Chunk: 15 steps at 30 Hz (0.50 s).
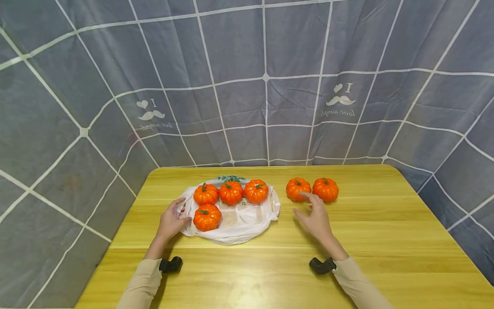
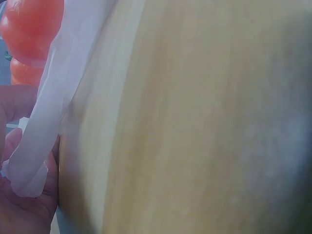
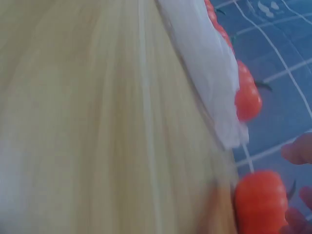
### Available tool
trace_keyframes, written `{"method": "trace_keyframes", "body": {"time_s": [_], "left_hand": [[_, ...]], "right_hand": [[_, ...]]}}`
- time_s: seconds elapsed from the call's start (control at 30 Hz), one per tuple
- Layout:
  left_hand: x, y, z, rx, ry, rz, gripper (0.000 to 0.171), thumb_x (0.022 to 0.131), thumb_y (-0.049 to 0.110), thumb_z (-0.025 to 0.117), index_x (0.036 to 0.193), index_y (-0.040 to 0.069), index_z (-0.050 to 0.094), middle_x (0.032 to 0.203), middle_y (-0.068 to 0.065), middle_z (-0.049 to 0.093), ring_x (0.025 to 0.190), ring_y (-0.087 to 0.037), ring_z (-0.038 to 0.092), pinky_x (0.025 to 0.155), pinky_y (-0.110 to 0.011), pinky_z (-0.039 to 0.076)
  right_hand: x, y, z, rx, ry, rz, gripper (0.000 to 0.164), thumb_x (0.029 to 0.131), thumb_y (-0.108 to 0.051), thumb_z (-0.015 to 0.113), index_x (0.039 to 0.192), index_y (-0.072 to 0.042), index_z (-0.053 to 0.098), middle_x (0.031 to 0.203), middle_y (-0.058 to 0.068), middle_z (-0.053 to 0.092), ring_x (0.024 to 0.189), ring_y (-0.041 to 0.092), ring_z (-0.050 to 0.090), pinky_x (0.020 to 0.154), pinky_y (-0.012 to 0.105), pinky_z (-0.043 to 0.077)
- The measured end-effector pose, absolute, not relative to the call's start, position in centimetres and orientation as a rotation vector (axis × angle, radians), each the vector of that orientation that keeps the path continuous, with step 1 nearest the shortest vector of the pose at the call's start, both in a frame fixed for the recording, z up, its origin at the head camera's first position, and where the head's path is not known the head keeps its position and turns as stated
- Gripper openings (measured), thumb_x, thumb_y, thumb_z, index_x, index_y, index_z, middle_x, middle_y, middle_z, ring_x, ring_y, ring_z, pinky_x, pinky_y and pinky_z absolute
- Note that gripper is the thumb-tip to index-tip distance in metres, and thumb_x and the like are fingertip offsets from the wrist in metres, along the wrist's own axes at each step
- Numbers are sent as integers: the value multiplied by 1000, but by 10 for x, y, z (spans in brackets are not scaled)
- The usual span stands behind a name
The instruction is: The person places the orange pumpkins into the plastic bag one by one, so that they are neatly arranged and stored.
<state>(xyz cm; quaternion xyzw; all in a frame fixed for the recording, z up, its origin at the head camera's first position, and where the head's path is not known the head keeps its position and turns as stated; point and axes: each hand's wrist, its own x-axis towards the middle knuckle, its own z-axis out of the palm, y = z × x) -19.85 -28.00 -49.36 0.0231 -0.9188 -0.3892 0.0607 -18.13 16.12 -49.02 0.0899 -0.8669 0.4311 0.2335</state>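
A white plastic bag point(image 1: 247, 229) with a green print lies spread on the table, several small orange pumpkins point(image 1: 207, 217) with green stems on it. At its left side, my left hand point(image 1: 171, 219) holds the bag's rim, fingers curled about the plastic. The left wrist view shows the rim point(image 2: 41, 126) running between thumb and fingers. My right hand point(image 1: 317, 216) hovers with fingers parted just in front of two more pumpkins, the left one point(image 1: 298, 189) and the right one point(image 1: 326, 190). Nothing is in that hand. Its fingertips point(image 3: 298, 148) appear near a pumpkin in the right wrist view.
The wooden table point(image 1: 247, 274) has rounded far corners. Behind it hangs a grey curtain point(image 1: 239, 103) with white grid lines, which also runs along both sides. Black wrist devices point(image 1: 323, 266) sit on both forearms.
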Motion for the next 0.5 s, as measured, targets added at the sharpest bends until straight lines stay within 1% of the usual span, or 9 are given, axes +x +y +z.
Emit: {"method": "trace_keyframes", "body": {"time_s": [0.2,0.27,0.33,0.4,0.5], "left_hand": [[-198,-280,-494,62,-2783,-1161,69,76,7,71,139,3,45,113,-25,63,100,-36,59,89,-47,46],[-198,-280,-493,54,-2779,-1153,68,75,7,72,138,3,45,112,-25,64,99,-35,59,88,-46,46],[-198,-281,-493,50,-2776,-1144,68,75,7,72,137,2,46,110,-25,64,97,-35,60,86,-45,46],[-198,-280,-493,51,-2780,-1142,68,75,7,72,138,3,45,110,-24,64,97,-35,60,86,-45,47],[-198,-280,-494,54,-2787,-1146,68,75,6,72,138,3,45,111,-25,64,98,-35,59,88,-47,46]], "right_hand": [[-174,194,-496,182,-2386,1164,55,72,-4,80,122,1,58,116,20,61,97,37,57,81,51,48],[-172,204,-498,148,-2402,1153,55,74,-5,79,124,1,57,116,20,60,98,36,57,81,48,48],[-170,214,-500,108,-2418,1150,54,76,-6,78,125,1,56,118,20,59,99,35,57,81,42,48],[-168,223,-500,73,-2427,1163,54,77,-7,77,126,1,55,119,20,58,100,35,56,82,33,48],[-165,236,-502,23,-2445,1182,55,79,-8,76,128,2,53,122,22,57,101,35,56,81,17,43]]}}
